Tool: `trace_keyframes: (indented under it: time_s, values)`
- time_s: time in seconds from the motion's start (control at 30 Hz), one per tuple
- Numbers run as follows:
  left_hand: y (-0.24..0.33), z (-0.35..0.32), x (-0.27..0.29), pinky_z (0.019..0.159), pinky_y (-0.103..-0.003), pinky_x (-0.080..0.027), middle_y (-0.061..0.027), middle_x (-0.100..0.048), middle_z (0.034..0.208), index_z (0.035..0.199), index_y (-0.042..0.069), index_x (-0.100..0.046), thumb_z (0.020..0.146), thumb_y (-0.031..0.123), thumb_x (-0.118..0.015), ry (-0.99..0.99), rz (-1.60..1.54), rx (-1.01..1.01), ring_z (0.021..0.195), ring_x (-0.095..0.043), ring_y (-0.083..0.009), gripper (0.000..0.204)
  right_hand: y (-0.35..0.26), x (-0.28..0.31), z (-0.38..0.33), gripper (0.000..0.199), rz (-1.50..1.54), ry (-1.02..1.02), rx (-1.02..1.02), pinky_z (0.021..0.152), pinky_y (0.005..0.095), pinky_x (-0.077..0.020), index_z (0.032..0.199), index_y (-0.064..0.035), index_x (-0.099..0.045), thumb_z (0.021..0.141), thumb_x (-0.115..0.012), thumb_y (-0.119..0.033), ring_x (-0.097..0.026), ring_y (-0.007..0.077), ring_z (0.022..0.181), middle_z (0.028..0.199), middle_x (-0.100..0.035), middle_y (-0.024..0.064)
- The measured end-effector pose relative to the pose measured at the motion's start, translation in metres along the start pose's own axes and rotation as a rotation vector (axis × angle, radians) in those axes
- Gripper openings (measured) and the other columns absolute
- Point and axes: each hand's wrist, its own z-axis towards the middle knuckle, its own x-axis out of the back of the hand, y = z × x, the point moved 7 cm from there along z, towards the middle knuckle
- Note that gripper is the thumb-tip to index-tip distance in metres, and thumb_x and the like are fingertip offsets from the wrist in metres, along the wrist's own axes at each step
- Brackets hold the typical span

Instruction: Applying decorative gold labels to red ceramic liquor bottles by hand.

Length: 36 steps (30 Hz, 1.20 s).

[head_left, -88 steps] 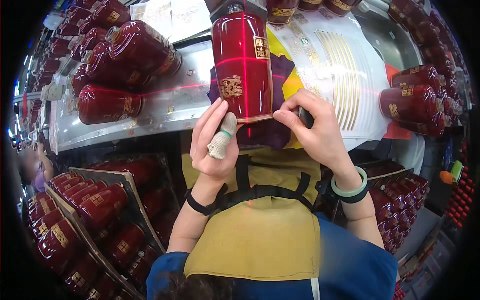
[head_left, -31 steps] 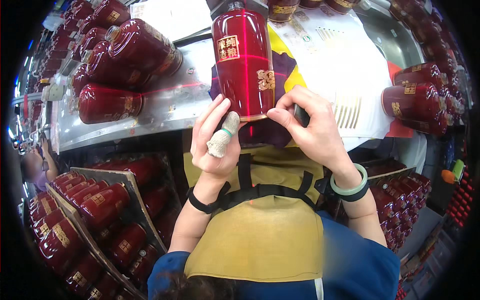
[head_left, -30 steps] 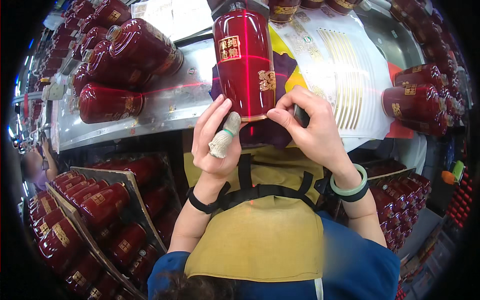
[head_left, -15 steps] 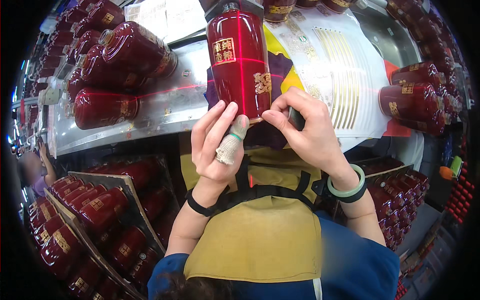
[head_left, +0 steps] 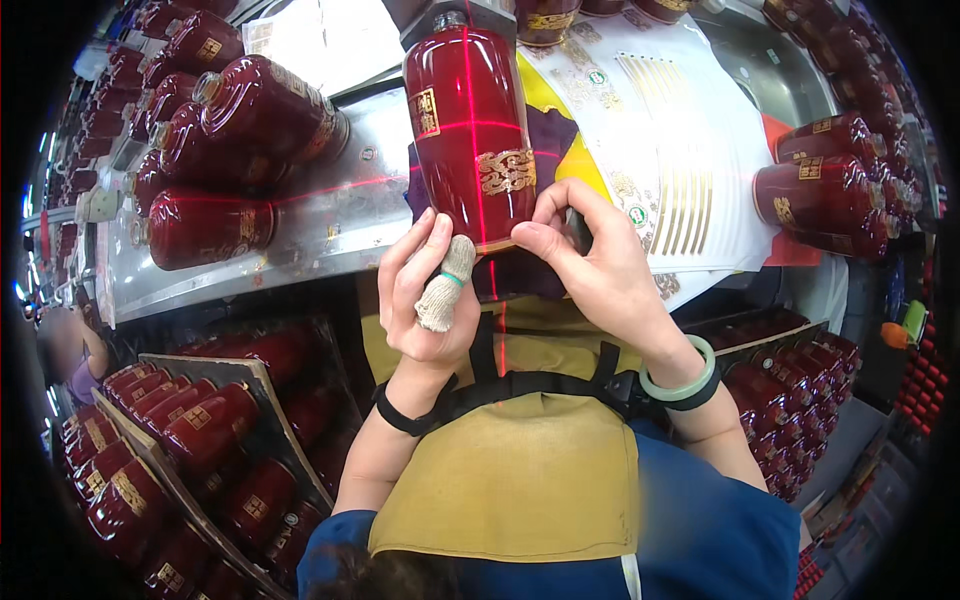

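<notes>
A dark red glass bottle (head_left: 465, 90) lies on its side, neck away from me, with gold decals and red laser lines on it. A thin gold strip (head_left: 497, 246) runs along its base edge. My left hand (head_left: 425, 295) grips the base's left side; a knitted finger cover (head_left: 446, 285) with a green band sits on one finger. At the base's right corner my right hand (head_left: 605, 255) is closed, thumb and forefinger pinched by the strip's end. A small dark flat piece (head_left: 578, 230) is tucked inside that hand. Purple cloth (head_left: 552, 130) lies under the bottle.
White decal sheets (head_left: 715, 170) with gold strips lie right of the bottle, over yellow cloth (head_left: 590, 168). Red bottles (head_left: 210, 228) stand or lie on the metal table (head_left: 350, 215) at left, others (head_left: 820, 205) at right. Bottle racks (head_left: 260, 385) flank me below. A person (head_left: 75, 345) is far left.
The bottle has rolled to the left: its square label moved toward the left edge and the gold ornament came further into view. Both hands shifted slightly left with it.
</notes>
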Motion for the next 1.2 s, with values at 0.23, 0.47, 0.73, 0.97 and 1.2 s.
trace_keyframes:
  time_s: [0.23, 0.47, 0.73, 0.97, 1.2]
  values:
    - [0.001, -0.006, 0.000, 0.095, -0.038, -0.058, -0.0207, -0.070, 0.121, 0.122, -0.012, -0.065, 0.081, -0.014, -0.077, -0.060, 0.000, 0.016, 0.113, -0.068, -0.0351, 0.043, -0.001, -0.001, -0.002, 0.022, 0.024, -0.058, -0.068, 0.058, 0.0275, -0.0371, 0.093, -0.0021, -0.064, 0.096, -0.075, -0.021, -0.043, 0.0079, 0.061, 0.067, -0.053, -0.0005]
    - [0.013, -0.009, -0.009, 0.100, -0.040, -0.054, -0.0234, -0.057, 0.132, 0.125, -0.011, -0.063, 0.078, -0.010, -0.080, -0.114, 0.085, -0.057, 0.123, -0.059, -0.0384, 0.050, 0.011, 0.003, -0.005, 0.022, 0.203, -0.076, -0.108, 0.071, 0.0244, -0.0414, 0.106, -0.0022, -0.063, 0.102, -0.068, -0.024, -0.047, 0.0066, 0.077, 0.085, -0.055, -0.0016]
    - [0.022, -0.011, -0.022, 0.101, -0.041, -0.049, -0.0236, -0.048, 0.133, 0.142, -0.008, -0.046, 0.080, 0.015, -0.086, -0.095, 0.198, 0.182, 0.123, -0.053, -0.0386, 0.077, 0.006, 0.022, -0.009, 0.018, 0.290, 0.077, 0.010, 0.088, 0.0243, -0.0449, 0.118, 0.0011, -0.060, 0.104, -0.060, -0.010, -0.055, 0.0080, 0.097, 0.105, -0.062, 0.0027]
    - [0.008, 0.010, 0.001, 0.113, -0.047, -0.041, -0.0208, -0.049, 0.148, 0.142, -0.002, -0.058, 0.075, -0.006, -0.079, -0.154, -0.026, 0.124, 0.133, -0.053, -0.0411, 0.070, -0.003, 0.014, -0.021, 0.012, 0.274, 0.211, 0.064, 0.081, 0.0254, -0.0499, 0.108, 0.0014, -0.067, 0.100, -0.066, -0.008, -0.061, 0.0090, 0.090, 0.097, -0.068, 0.0039]
    - [-0.013, 0.011, -0.012, 0.120, -0.059, -0.032, -0.0276, -0.054, 0.148, 0.138, -0.009, -0.059, 0.079, -0.004, -0.072, -0.253, -0.015, 0.052, 0.140, -0.051, -0.0425, 0.060, -0.007, 0.001, -0.024, 0.008, 0.024, 0.252, 0.142, 0.077, 0.0356, -0.0504, 0.098, 0.0024, -0.066, 0.093, -0.069, -0.003, -0.067, 0.0269, 0.084, 0.089, -0.067, 0.0144]
